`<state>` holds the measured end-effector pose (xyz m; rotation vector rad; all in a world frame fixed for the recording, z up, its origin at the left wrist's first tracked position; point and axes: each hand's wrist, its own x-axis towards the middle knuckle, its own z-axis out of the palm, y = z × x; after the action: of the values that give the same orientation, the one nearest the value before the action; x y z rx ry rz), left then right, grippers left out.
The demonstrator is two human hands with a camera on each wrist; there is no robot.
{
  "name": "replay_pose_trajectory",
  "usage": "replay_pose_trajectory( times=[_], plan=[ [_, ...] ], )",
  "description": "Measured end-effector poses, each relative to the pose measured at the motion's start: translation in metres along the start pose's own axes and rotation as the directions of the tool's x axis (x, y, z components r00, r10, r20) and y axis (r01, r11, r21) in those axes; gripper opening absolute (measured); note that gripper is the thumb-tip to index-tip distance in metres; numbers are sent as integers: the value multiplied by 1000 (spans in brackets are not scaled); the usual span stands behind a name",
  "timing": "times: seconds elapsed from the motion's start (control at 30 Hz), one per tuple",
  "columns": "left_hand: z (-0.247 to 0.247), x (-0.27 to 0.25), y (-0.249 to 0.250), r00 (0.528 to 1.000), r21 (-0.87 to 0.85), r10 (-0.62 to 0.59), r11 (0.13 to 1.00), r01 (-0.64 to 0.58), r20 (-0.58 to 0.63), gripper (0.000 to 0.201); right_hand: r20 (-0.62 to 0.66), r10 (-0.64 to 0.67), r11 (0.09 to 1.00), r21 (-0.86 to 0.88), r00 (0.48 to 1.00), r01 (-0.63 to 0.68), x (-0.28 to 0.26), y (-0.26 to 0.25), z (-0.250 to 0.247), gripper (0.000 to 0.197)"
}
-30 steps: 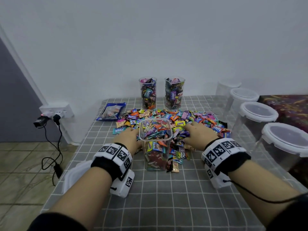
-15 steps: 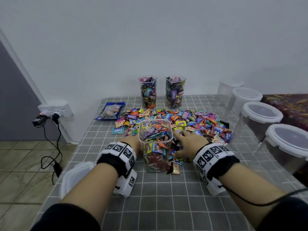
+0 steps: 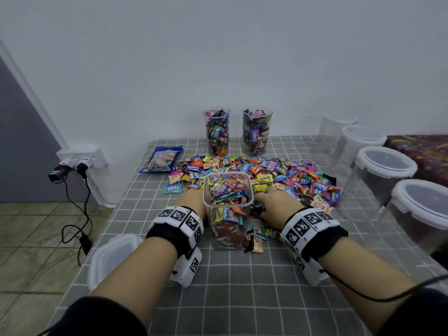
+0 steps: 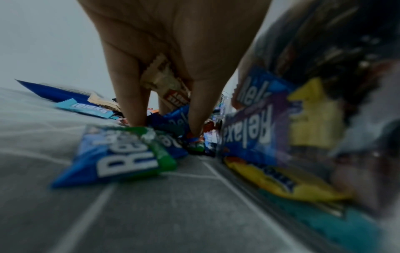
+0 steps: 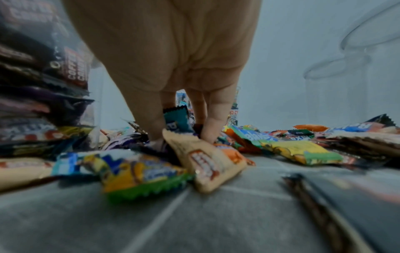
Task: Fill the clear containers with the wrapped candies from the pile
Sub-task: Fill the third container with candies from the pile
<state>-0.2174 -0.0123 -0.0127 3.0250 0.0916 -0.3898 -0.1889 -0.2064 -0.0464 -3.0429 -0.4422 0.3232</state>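
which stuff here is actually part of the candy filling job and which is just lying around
Part of the job:
- candy pile
- open container being filled
- two full containers
- lidded empty containers
- left hand, right hand

Just lying about:
- blue bag
- loose lid
- wall socket and cables

Three open clear containers (image 3: pixel 228 209) hold candies; four lidded tubs (image 3: pixel 385 175) stand at right, the farthest blurred; one blue bag (image 3: pixel 162 158).

Blue snack bag (image 3: pixel 162 159) lies on checked tablecloth (image 3: pixel 242 287).
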Motion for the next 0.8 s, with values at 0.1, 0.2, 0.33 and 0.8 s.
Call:
replay_pose_trajectory(
  times=[0.1,0.2,0.33,0.8],
  plan=[
    [6,6,-1,997,8,33,999,-32,-72,31,-19,-1,1000,10,1000,1,-1,-1,-1,34],
    [7,6,-1,992,-14,65,998,-67,-104,30,-34,2,1000,5,999,-2,-2,-2,-2,28],
    [10,7,-4,989,-78,53,995,-64,-135,29,-78,26,999,33,997,-24,-5,-2,-3,29],
    [13,6,-16,929,-152,36,983,-98,-367,32,-327,62,967,255,943,25,-19,3,-16,24]
  ],
)
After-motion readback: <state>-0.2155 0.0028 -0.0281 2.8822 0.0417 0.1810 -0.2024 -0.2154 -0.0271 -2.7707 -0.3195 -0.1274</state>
